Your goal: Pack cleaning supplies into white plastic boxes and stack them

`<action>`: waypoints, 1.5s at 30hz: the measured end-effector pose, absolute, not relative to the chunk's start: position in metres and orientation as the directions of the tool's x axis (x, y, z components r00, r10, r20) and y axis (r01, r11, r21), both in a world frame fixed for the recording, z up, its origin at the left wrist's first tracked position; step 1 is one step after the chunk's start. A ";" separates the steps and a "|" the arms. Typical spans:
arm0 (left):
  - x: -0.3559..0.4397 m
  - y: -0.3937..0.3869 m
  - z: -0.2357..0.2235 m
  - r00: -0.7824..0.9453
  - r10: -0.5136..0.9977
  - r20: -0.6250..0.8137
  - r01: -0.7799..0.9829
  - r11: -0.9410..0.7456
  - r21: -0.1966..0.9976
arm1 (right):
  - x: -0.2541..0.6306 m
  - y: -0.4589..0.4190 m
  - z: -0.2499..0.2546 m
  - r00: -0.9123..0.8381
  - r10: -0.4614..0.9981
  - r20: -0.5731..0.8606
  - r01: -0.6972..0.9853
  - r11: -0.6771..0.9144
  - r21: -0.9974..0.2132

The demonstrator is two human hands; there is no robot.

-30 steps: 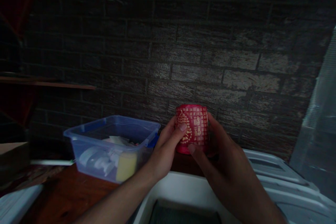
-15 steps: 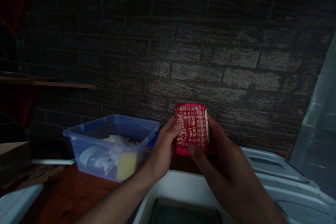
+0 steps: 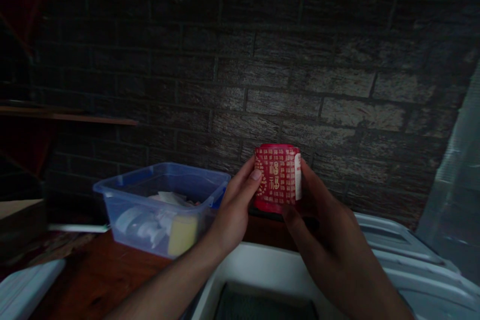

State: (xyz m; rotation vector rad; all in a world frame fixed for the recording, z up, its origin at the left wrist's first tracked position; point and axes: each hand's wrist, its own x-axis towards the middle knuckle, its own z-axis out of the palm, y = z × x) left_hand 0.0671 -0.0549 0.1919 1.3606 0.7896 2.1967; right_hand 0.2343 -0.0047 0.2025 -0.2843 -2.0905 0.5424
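Between my two hands I hold up a red candle [image 3: 279, 177] in a wrapper printed with gold Chinese characters, upright, with a pale strip on its right side. My left hand [image 3: 236, 205] grips it from the left, thumb across the front. On the other side my right hand [image 3: 328, 230] is curled round it, thumb near the lower front edge; its other fingers are partly hidden behind. Below my hands stands a white bin [image 3: 258, 262] with something dark green inside.
To the left, a clear blue-tinted plastic box [image 3: 161, 205] holds white items and a yellow block on a reddish-brown wooden table [image 3: 93, 280]. Grey plastic lids [image 3: 405, 250] lie at right. A dark brick wall [image 3: 240, 60] rises behind, and a thin shelf [image 3: 67, 116] juts in at left.
The red candle has turned slightly and risen a little to the right. My right thumb has slid from its front towards the lower right edge.
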 end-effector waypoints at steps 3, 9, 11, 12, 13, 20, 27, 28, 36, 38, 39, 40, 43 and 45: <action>0.064 -0.054 0.193 -0.444 0.605 0.660 -0.009 -0.740 0.672 | 0.234 -0.003 0.202 -0.512 0.414 0.753 0.047 0.888 -0.457; 0.064 -0.053 0.192 -0.458 0.582 0.673 0.069 -0.731 0.679 | 0.232 0.000 0.202 -0.489 0.429 0.760 0.083 0.889 -0.449; 0.067 -0.055 0.193 -0.438 0.570 0.695 0.100 -0.737 0.668 | 0.231 0.000 0.203 -0.484 0.435 0.759 0.105 0.890 -0.443; 0.069 -0.056 0.193 -0.423 0.565 0.708 0.110 -0.744 0.659 | 0.231 0.000 0.203 -0.485 0.436 0.759 0.112 0.891 -0.440; 0.070 -0.057 0.194 -0.402 0.568 0.719 0.112 -0.749 0.654 | 0.231 0.000 0.203 -0.486 0.434 0.758 0.115 0.892 -0.437; 0.073 -0.059 0.194 -0.300 0.648 0.700 0.066 -0.718 0.693 | 0.234 -0.003 0.200 -0.489 0.392 0.779 0.086 0.911 -0.404; 0.067 -0.054 0.193 -0.342 0.657 0.671 0.049 -0.701 0.711 | 0.231 -0.002 0.199 -0.485 0.432 0.760 0.006 0.871 -0.491; 0.066 -0.053 0.193 -0.359 0.651 0.669 0.039 -0.706 0.707 | 0.231 -0.002 0.199 -0.475 0.440 0.762 0.001 0.866 -0.500; 0.062 -0.051 0.189 -0.390 0.664 0.638 -0.092 -0.718 0.690 | 0.236 -0.006 0.206 -0.492 0.347 0.799 0.088 0.932 -0.351; 0.063 -0.052 0.190 -0.392 0.674 0.626 -0.110 -0.710 0.696 | 0.236 -0.007 0.207 -0.498 0.323 0.805 0.089 0.942 -0.323; 0.063 -0.052 0.191 -0.391 0.683 0.617 -0.121 -0.703 0.701 | 0.236 -0.007 0.208 -0.507 0.310 0.804 0.085 0.946 -0.312; 0.064 -0.052 0.191 -0.387 0.692 0.610 -0.128 -0.695 0.708 | 0.236 -0.008 0.208 -0.518 0.300 0.801 0.080 0.950 -0.303; 0.065 -0.054 0.191 -0.352 0.720 0.598 -0.128 -0.670 0.731 | 0.238 -0.009 0.208 -0.545 0.281 0.790 0.060 0.953 -0.297; 0.066 -0.056 0.191 -0.306 0.741 0.598 -0.147 -0.657 0.739 | 0.239 -0.010 0.208 -0.555 0.275 0.785 0.049 0.953 -0.299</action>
